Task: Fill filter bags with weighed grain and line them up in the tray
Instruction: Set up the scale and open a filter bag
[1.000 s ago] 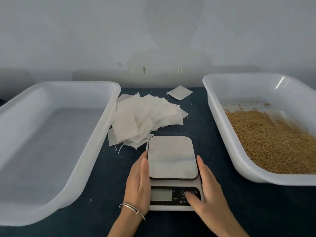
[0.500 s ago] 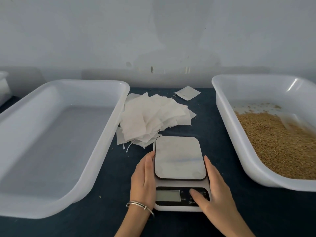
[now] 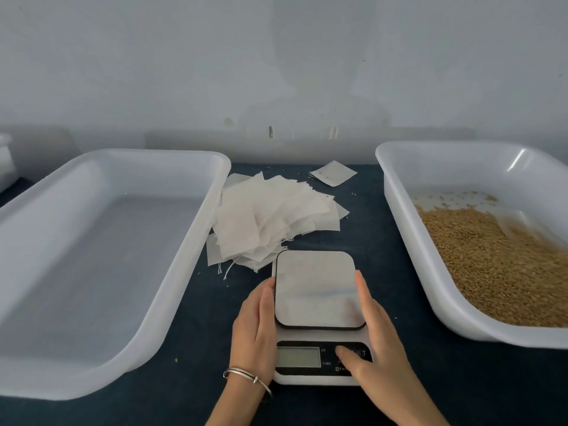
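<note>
Scale [image 3: 316, 290] sits between both hands, plate bare, display blank or unreadable. Left hand [image 3: 256, 327] lies flat along its left edge, fingers straight, gripping nothing. Right hand [image 3: 373, 342] flanks the right edge, thumb on the button panel. Hands and scale look the same as a second ago; only the view shifted. Likely powering on or zeroing. Bags [image 3: 270, 219] just beyond the left hand, untouched. Grain [image 3: 498, 265] in the bin [image 3: 396, 192] right of the right hand. Tray [image 3: 172, 241] left of the left hand, no bags inside.

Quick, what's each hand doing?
Left hand: open, resting against the scale.
Right hand: open, thumb on the scale's buttons.
</note>
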Tool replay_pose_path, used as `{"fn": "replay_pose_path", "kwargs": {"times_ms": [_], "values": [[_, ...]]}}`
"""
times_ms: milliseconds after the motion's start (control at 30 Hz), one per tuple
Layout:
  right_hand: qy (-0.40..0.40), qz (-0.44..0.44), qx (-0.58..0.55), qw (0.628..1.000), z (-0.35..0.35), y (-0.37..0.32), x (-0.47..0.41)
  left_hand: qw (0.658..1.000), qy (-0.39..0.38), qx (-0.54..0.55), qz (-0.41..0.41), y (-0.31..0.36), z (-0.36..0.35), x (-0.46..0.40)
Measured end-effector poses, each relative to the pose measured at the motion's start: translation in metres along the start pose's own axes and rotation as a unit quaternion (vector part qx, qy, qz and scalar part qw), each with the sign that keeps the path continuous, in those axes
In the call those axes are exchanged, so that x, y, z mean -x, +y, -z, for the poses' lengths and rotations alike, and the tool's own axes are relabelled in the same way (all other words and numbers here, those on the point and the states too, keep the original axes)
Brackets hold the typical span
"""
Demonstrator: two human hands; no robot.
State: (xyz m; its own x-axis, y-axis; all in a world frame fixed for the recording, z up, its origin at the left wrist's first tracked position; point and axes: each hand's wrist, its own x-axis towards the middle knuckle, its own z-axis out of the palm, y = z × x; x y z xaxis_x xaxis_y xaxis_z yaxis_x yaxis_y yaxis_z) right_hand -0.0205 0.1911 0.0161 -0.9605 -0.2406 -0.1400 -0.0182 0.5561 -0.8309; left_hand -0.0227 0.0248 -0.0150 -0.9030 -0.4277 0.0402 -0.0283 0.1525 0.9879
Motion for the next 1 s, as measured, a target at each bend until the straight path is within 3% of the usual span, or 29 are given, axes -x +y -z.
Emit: {"fn": "replay_pose_path", "kwargs": {"times_ms": [367,667,1000], "values": [[-0.029,0.003,-0.032,0.999,0.003,0.002,-0.001,1.0,-0.004,0.008,-0.01,0.0,0.001,0.0],[0.014,-0.003,-0.07,0.997,-0.001,0.009,-0.003,1.0,-0.006,0.006,-0.005,0.0,0.001,0.0],[0.008,-0.01,-0.066,0.998,-0.003,0.01,-0.003,1.0,-0.005,-0.001,-0.003,0.001,0.001,0.0]]}}
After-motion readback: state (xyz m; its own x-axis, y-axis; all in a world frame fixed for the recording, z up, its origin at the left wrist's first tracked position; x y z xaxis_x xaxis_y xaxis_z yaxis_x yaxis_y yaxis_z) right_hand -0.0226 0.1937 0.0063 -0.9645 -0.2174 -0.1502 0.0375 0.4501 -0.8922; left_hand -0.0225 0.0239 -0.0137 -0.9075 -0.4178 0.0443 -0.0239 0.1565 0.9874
